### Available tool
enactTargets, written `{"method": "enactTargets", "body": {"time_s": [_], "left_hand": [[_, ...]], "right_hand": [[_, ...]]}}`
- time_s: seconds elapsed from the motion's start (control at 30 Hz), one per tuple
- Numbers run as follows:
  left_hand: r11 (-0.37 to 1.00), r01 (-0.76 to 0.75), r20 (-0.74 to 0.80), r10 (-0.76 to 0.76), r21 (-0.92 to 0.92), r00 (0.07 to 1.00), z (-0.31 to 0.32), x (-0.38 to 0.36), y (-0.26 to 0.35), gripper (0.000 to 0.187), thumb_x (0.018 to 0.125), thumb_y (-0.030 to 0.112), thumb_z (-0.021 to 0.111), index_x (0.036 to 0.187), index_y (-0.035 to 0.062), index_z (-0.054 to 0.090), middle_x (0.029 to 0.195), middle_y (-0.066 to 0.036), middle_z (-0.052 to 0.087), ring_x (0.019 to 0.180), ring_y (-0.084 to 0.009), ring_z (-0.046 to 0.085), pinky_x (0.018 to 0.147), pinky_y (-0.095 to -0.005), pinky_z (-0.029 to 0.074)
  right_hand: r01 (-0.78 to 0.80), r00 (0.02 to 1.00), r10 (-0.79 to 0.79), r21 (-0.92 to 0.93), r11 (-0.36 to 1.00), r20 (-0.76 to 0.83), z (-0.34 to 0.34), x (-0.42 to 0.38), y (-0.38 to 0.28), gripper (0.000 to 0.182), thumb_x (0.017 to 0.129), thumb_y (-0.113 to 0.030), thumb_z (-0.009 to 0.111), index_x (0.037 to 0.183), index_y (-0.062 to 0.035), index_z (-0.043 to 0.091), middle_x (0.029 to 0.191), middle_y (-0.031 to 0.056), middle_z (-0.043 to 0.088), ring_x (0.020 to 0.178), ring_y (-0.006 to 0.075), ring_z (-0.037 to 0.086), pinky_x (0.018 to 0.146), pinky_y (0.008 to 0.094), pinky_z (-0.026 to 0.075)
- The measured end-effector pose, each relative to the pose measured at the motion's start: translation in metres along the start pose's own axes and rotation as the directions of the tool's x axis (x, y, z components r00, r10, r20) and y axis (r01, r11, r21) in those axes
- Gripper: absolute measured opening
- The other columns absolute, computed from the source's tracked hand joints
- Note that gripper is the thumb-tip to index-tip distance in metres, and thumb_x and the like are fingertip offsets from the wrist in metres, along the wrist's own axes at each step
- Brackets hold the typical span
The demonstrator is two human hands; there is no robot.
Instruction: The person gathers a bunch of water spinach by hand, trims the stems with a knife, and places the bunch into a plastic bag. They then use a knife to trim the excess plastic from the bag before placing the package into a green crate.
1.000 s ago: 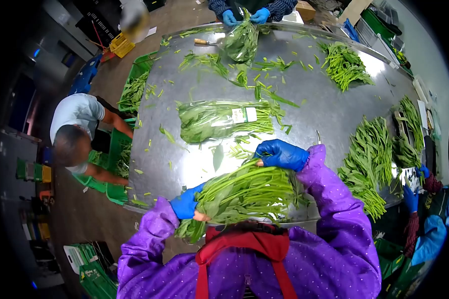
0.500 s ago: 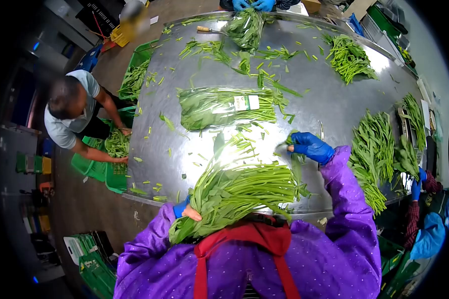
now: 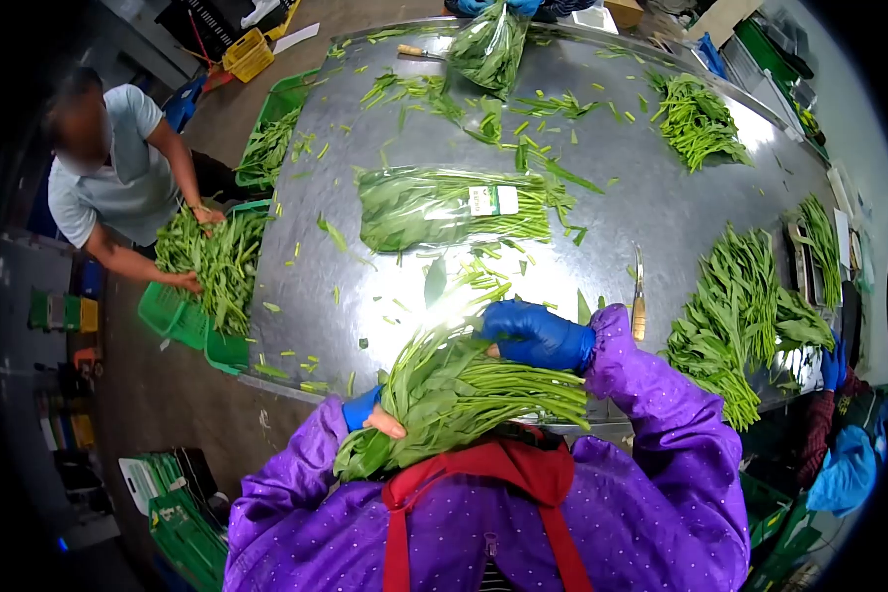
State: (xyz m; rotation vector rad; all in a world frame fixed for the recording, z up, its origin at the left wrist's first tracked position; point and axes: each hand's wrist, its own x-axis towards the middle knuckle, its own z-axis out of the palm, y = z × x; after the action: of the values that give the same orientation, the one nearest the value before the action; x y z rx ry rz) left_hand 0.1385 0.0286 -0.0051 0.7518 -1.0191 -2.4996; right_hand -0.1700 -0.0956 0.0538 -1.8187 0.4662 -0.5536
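Note:
A loose bunch of water spinach [image 3: 474, 390] lies at the table's near edge against my red apron, stems pointing right. My left hand [image 3: 373, 412], in a blue glove with a bare thumb, is closed around its leafy left end. My right hand [image 3: 538, 335], also blue-gloved, bends over the top of the bunch with its fingers curled against the leaves; its fingertips are partly hidden. Beyond lies a clear bag of water spinach [image 3: 414, 209] with a white label [image 3: 493, 200]. A curved knife with a wooden handle [image 3: 639, 314] rests right of my right hand.
Cut stems and leaves litter the metal table [image 3: 306, 237]. Piles of greens [image 3: 735, 306] lie at the right, beside a co-worker's gloved hand [image 3: 834, 365]. At the left a person lifts greens [image 3: 217, 261] over green crates [image 3: 173, 311]. Another co-worker holds a bag [image 3: 488, 49] at the far edge.
My right hand has moved left and down onto the bunch, uncovering the knife handle. My left hand keeps its hold. The person at the left has raised an armful of greens from the crate.

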Motion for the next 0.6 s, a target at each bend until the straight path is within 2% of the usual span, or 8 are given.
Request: {"method": "enactTargets", "body": {"time_s": [0.07, 0.1, 0.13, 0.33, 0.4, 0.5, 0.53, 0.6], "left_hand": [[1.0, 0.01, -0.018, -0.01, -0.015, 1.0, -0.007, -0.003, -0.011, 0.076, 0.069, 0.004, 0.073, 0.134, 0.0024, 0.033, 0.128, -0.01, 0.047, 0.115, -0.018, 0.045, 0.099, -0.0346, 0.034], [1.0, 0.018, -0.024, -0.018, -0.019, 1.0, -0.01, -0.003, -0.016, 0.076, 0.069, 0.005, 0.073, 0.134, 0.0025, 0.033, 0.128, -0.01, 0.047, 0.115, -0.0178, 0.045, 0.099, -0.0346, 0.034], [0.998, 0.021, -0.032, -0.023, -0.053, 0.999, -0.011, -0.003, -0.02, 0.076, 0.069, 0.005, 0.073, 0.134, 0.0026, 0.033, 0.128, -0.01, 0.047, 0.115, -0.0177, 0.045, 0.099, -0.0346, 0.034], [0.997, 0.02, 0.035, -0.023, 0.069, 0.999, -0.006, 0.001, -0.01, 0.076, 0.068, 0.004, 0.074, 0.133, 0.0024, 0.034, 0.128, -0.009, 0.048, 0.115, -0.0178, 0.044, 0.099, -0.0338, 0.033], [0.999, 0.022, 0.029, -0.023, 0.038, 0.999, 0.001, -0.002, -0.004, 0.076, 0.068, 0.003, 0.074, 0.133, 0.0021, 0.035, 0.128, -0.009, 0.048, 0.115, -0.0178, 0.044, 0.099, -0.0336, 0.033], [0.995, 0.074, -0.047, -0.07, 0.07, 0.996, 0.005, -0.004, 0.004, 0.073, 0.069, 0.003, 0.073, 0.132, 0.0017, 0.037, 0.126, -0.009, 0.049, 0.113, -0.0173, 0.046, 0.098, -0.0327, 0.034], [0.992, 0.099, -0.068, -0.094, 0.078, 0.993, 0.006, -0.005, 0.004, 0.072, 0.069, 0.003, 0.073, 0.131, 0.0016, 0.037, 0.126, -0.009, 0.049, 0.112, -0.0171, 0.046, 0.098, -0.0324, 0.035], [0.973, 0.117, -0.061, -0.107, 0.201, 0.992, 0.004, -0.003, 0.005, 0.068, 0.07, 0.003, 0.073, 0.13, 0.0011, 0.039, 0.124, -0.009, 0.051, 0.109, -0.0157, 0.048, 0.096, -0.0312, 0.037]], "right_hand": [[-0.222, 0.97, 0.238, 0.232, 0.947, -0.044, -0.004, -0.004, -0.01, 0.016, 0.084, -0.015, 0.059, 0.093, -0.0032, 0.054, 0.085, 0.0091, 0.054, 0.077, 0.0193, 0.054, 0.072, 0.0323, 0.043], [-0.237, 0.97, 0.243, 0.135, 0.962, -0.032, -0.012, -0.004, -0.011, 0.019, 0.087, -0.016, 0.056, 0.098, -0.0009, 0.052, 0.088, 0.0063, 0.054, 0.082, 0.0162, 0.055, 0.076, 0.0303, 0.042], [-0.172, 0.958, 0.272, 0.578, 0.798, -0.089, -0.007, -0.001, -0.022, 0.021, 0.087, -0.017, 0.055, 0.1, -0.0005, 0.051, 0.089, 0.0066, 0.056, 0.088, 0.0168, 0.057, 0.08, 0.0301, 0.042], [-0.038, 0.805, 0.497, 0.807, 0.589, -0.325, -0.033, -0.008, -0.007, 0.021, 0.086, -0.018, 0.055, 0.101, -0.005, 0.05, 0.074, 0.0039, 0.055, 0.071, 0.0157, 0.058, 0.071, 0.0287, 0.048], [0.163, 0.799, 0.391, 0.791, 0.59, -0.456, -0.07, -0.022, 0.016, 0.023, 0.085, -0.021, 0.056, 0.102, -0.0077, 0.048, 0.071, 0.0023, 0.052, 0.067, 0.012, 0.056, 0.067, 0.0257, 0.047], [-0.271, 0.877, 0.45, 0.603, 0.75, -0.167, -0.07, -0.024, -0.017, 0.024, 0.082, -0.019, 0.061, 0.103, -0.0066, 0.056, 0.078, 0.0027, 0.056, 0.072, 0.0125, 0.056, 0.068, 0.0273, 0.046], [-0.433, 0.861, 0.508, 0.464, 0.773, -0.043, -0.058, -0.022, -0.025, 0.025, 0.082, -0.019, 0.061, 0.103, -0.0058, 0.057, 0.079, 0.0039, 0.057, 0.073, 0.0133, 0.056, 0.068, 0.0282, 0.046], [-0.192, 0.978, 0.195, -0.049, 0.98, 0.068, -0.036, -0.014, -0.022, 0.025, 0.078, -0.015, 0.065, 0.101, -0.0052, 0.062, 0.09, 0.0081, 0.058, 0.085, 0.0198, 0.057, 0.074, 0.033, 0.046]]}}
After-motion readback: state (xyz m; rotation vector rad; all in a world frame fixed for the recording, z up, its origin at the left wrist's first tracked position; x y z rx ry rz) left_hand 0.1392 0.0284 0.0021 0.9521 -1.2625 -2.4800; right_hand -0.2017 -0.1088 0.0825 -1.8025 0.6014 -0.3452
